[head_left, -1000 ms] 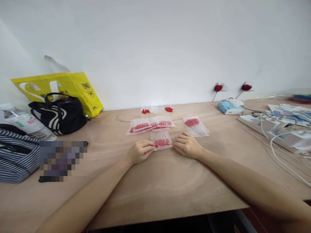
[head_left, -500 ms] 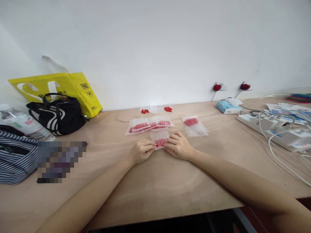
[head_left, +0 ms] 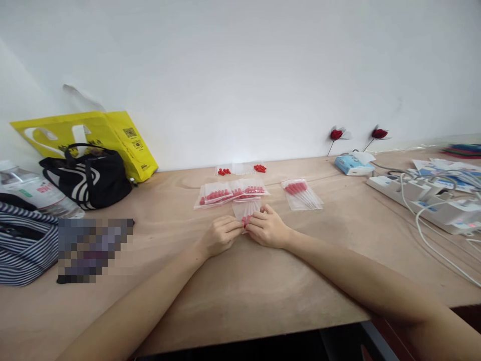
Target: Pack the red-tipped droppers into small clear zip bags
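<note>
My left hand [head_left: 222, 234] and my right hand [head_left: 267, 228] meet at the near edge of a small clear plastic bag [head_left: 248, 206]. Each pinches that edge between thumb and fingers. Inside the bag are thin pale sticks with red ends, partly covered by my fingers. Just beyond it, overlapping clear bags [head_left: 218, 194] hold similar red-ended items. Apart on the right lies another bag [head_left: 300, 194] of red-tipped sticks. Near the wall are two small groups of red pieces, one on the left [head_left: 224, 171] and one on the right [head_left: 260, 168], on clear plastic.
On the left are a yellow bag [head_left: 139, 150], a black bag [head_left: 101, 180], a large bottle [head_left: 48, 193] and a striped bag [head_left: 26, 250]. A tissue pack [head_left: 351, 165], power strips [head_left: 421, 200] with white cables and two red flowers [head_left: 336, 134] stand right.
My right hand has slid left along the bag's near edge, closer to my left hand, and now covers more of the red ends. The other bags stay where they were.
</note>
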A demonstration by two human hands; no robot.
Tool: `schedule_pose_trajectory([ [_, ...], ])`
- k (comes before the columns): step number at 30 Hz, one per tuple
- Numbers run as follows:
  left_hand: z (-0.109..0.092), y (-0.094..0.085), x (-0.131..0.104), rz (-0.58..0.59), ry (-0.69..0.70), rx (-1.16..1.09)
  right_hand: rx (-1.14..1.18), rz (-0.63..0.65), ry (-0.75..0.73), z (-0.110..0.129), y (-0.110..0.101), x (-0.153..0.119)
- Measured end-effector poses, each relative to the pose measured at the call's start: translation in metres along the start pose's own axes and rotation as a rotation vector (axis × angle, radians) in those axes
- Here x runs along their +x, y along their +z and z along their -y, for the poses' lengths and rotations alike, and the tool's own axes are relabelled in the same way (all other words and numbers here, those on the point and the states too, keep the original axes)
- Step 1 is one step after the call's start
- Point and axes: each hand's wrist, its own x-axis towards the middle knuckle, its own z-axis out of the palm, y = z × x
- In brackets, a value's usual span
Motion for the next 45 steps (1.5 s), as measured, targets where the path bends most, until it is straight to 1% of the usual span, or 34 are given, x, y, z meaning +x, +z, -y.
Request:
schedule_pose_trajectory([
  [5,-0.001,-0.006,-0.002,-0.008,-0.055,-0.049,-0.024,0.068,0.035,-0.012,-0.013,-0.018],
  [9,-0.001,-0.005,-0.004,-0.012,-0.079,-0.096,-0.05,0.091,0.085,-0.022,-0.025,-0.035],
  [12,0.0,-0.003,-0.004,-0.021,-0.084,-0.116,-0.034,0.099,0.121,-0.023,-0.028,-0.041],
  [15,0.0,-0.003,-0.005,-0.018,-0.119,-0.146,0.05,0.118,0.18,-0.021,-0.026,-0.044],
  [18,0.0,-0.004,-0.008,0.005,-0.182,-0.199,0.244,0.129,0.35,-0.017,-0.027,-0.045],
  [20,0.0,-0.004,-0.011,0.044,-0.264,-0.22,0.433,0.096,0.48,-0.017,-0.031,-0.047],
  [23,0.001,-0.005,-0.013,0.155,-0.43,-0.252,0.656,0.016,0.64,-0.021,-0.045,-0.055],
  [26,0.002,-0.006,-0.013,0.255,-0.549,-0.29,0.761,-0.101,0.813,-0.031,-0.062,-0.07],
  [29,0.003,-0.005,-0.011,0.296,-0.599,-0.306,0.765,-0.297,0.955,-0.046,-0.07,-0.082],
  [30,0.003,-0.005,-0.01,0.301,-0.604,-0.312,0.746,-0.351,0.976,-0.052,-0.069,-0.084],
  [32,0.003,-0.005,-0.01,0.307,-0.61,-0.318,0.705,-0.401,0.988,-0.066,-0.061,-0.084],
  [34,0.003,-0.004,-0.01,0.317,-0.615,-0.315,0.67,-0.389,0.996,-0.079,-0.046,-0.079],
  [37,0.004,-0.003,-0.011,0.318,-0.611,-0.316,0.574,-0.349,1.056,-0.096,-0.015,-0.069],
  [39,0.004,-0.002,-0.013,0.313,-0.604,-0.323,0.511,-0.282,1.067,-0.103,0.002,-0.064],
  [41,0.004,-0.002,-0.013,0.31,-0.601,-0.332,0.474,-0.18,1.033,-0.108,0.012,-0.063],
  [43,0.005,-0.003,-0.014,0.308,-0.601,-0.342,0.439,-0.064,0.952,-0.112,0.013,-0.064],
  [45,0.005,-0.004,-0.014,0.306,-0.602,-0.346,0.383,0.044,0.833,-0.115,0.008,-0.067],
])
